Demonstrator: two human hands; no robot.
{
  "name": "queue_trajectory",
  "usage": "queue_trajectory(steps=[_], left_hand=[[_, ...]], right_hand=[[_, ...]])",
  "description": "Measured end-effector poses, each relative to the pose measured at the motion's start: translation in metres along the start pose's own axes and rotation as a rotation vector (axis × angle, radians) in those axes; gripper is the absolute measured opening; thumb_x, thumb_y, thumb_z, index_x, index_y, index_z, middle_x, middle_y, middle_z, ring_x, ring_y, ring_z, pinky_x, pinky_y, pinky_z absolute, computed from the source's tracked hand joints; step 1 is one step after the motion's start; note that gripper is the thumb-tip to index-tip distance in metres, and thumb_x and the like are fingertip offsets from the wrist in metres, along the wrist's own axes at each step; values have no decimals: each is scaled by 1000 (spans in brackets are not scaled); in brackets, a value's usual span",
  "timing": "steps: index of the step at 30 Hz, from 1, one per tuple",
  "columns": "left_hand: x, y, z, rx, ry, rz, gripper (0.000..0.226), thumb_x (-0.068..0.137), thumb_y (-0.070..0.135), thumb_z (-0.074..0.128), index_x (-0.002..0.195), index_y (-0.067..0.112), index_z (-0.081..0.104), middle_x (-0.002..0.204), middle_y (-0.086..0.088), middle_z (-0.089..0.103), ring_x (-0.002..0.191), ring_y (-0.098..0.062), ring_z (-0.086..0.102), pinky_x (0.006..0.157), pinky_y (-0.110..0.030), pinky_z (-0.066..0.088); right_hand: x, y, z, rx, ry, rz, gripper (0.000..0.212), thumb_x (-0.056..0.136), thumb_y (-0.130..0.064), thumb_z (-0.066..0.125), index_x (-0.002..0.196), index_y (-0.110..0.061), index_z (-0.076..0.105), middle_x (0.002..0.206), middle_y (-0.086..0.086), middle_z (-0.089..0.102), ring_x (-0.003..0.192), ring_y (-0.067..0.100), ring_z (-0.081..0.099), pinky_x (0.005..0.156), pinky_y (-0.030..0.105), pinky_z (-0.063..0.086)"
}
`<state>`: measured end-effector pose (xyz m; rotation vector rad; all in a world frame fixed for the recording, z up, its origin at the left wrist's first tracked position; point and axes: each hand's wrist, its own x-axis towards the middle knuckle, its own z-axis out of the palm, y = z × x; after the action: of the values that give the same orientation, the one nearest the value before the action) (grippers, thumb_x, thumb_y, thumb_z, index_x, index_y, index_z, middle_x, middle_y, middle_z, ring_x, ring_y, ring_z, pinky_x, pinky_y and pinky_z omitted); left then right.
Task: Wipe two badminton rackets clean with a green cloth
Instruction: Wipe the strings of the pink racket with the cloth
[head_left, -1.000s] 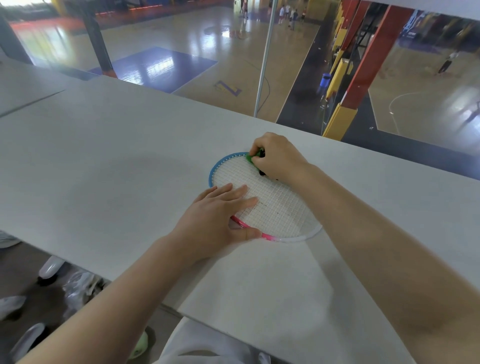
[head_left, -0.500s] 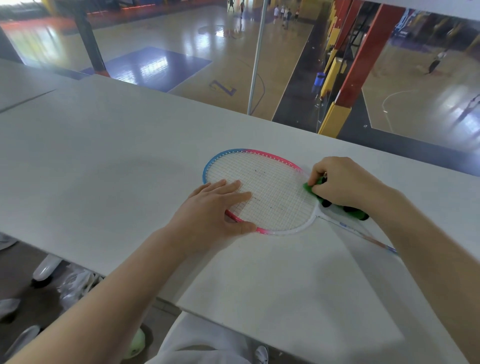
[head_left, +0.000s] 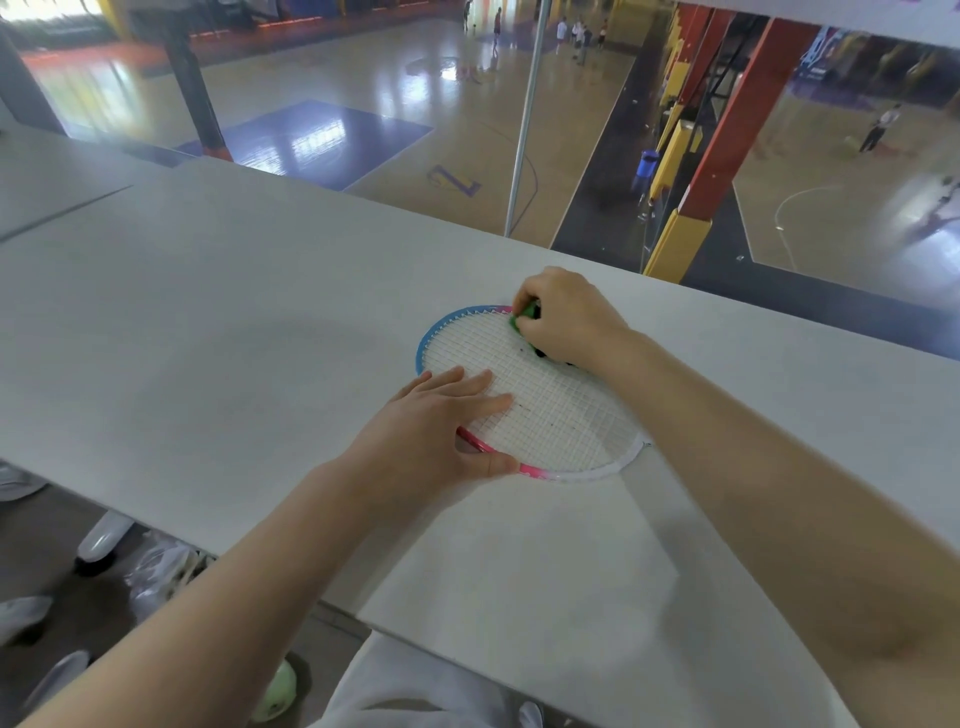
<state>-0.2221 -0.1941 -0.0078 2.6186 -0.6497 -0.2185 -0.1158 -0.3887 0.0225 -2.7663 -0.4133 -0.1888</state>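
- Lying flat on the pale grey bench (head_left: 218, 322), 1 badminton racket (head_left: 550, 415) shows a white string bed and a rim coloured blue at the far left, pink along the near edge and white toward the right.
- Its shaft and handle are hidden behind the right forearm, so how they lie cannot be told.
- Only this 1 racket is in view.
- The left hand (head_left: 436, 431) rests palm down on the near left part of the racket head, fingers straight and spread over the strings, thumb laid along the pink rim; it grasps nothing.
- The right hand (head_left: 563, 314) is curled tight around a green cloth (head_left: 525, 315), which peeks out between thumb and fingers.
- The cloth sits against the far rim of the racket, right where blue turns to pink.
- A small dark patch shows under the heel of the right hand, on the strings; what it is cannot be told.
- Tiny dark specks dot the string bed near its middle.
- Beyond the bench edge, a polished sports court (head_left: 363, 104) lies well below, with red pillars (head_left: 737, 119) and yellow padding to the right.
- Distant people (head_left: 878, 127) stand on the court, too small to describe.
- Under the near bench edge at lower left lie white shoes (head_left: 104, 538) and a crumpled clear bag (head_left: 156, 569).
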Motion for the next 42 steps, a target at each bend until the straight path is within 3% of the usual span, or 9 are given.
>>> queue_trajectory(steps=[5, 13, 17, 20, 25, 29, 36, 42], left_hand=[[1, 0, 2, 43, 15, -2, 77, 78, 78, 50, 147, 47, 34, 160, 19, 17, 149, -5, 7, 119, -27, 2], [1, -1, 6, 84, 53, -16, 79, 76, 82, 45, 146, 49, 33, 159, 21, 20, 148, -5, 13, 121, -32, 9], [0, 1, 5, 83, 49, -19, 77, 78, 79, 46, 147, 47, 32, 159, 20, 20, 149, -6, 13, 122, -33, 10], [1, 0, 4, 75, 51, -16, 77, 78, 78, 48, 147, 47, 34, 159, 20, 22, 149, -6, 13, 122, -34, 10], [-1, 0, 2, 57, 39, -5, 75, 79, 76, 50, 147, 46, 35, 159, 19, 22, 149, -7, 12, 123, -34, 9], [-1, -1, 2, 40, 33, 2, 76, 79, 76, 49, 147, 47, 34, 159, 20, 21, 149, -5, 10, 121, -30, 5], [-1, -1, 2, 47, 43, 7, 75, 79, 76, 48, 147, 47, 33, 159, 21, 19, 149, -4, 9, 122, -30, 6], [0, 2, 4, 111, 40, -4, 77, 81, 79, 42, 149, 46, 30, 160, 19, 17, 149, -6, 8, 123, -33, 6]], right_hand=[[18, -12, 16, -56, 37, -43, 13, 90, -19, 59, 98, -17, 68, 104, 1, 56, 89, 17, 55, 75, 27, 43], [-16, 20, -15, 4, -45, 200, 9, 86, -15, 61, 84, -18, 69, 97, -1, 62, 85, 17, 58, 81, 39, 54], [-53, 39, -36, -29, -117, 265, 10, 87, -13, 61, 81, -20, 66, 94, -2, 62, 81, 14, 57, 71, 30, 48], [-74, 44, -44, -147, -149, 309, 13, 85, -13, 63, 77, -23, 64, 90, -3, 61, 80, 15, 57, 71, 31, 50], [-75, 27, -35, -364, -80, 162, 8, 88, -15, 59, 81, -19, 61, 88, 1, 54, 78, 18, 53, 66, 26, 40], [-46, 20, -28, -207, -91, 77, 9, 90, -18, 58, 85, -20, 65, 90, 0, 58, 80, 14, 54, 65, 22, 40], [4, 2, 0, -130, 3, -128, 9, 90, -19, 59, 92, -19, 68, 98, -1, 58, 85, 16, 55, 73, 27, 47], [15, 1, 10, -85, 59, -6, 6, 90, -22, 60, 91, -21, 66, 95, -3, 57, 82, 14, 54, 68, 26, 46]])
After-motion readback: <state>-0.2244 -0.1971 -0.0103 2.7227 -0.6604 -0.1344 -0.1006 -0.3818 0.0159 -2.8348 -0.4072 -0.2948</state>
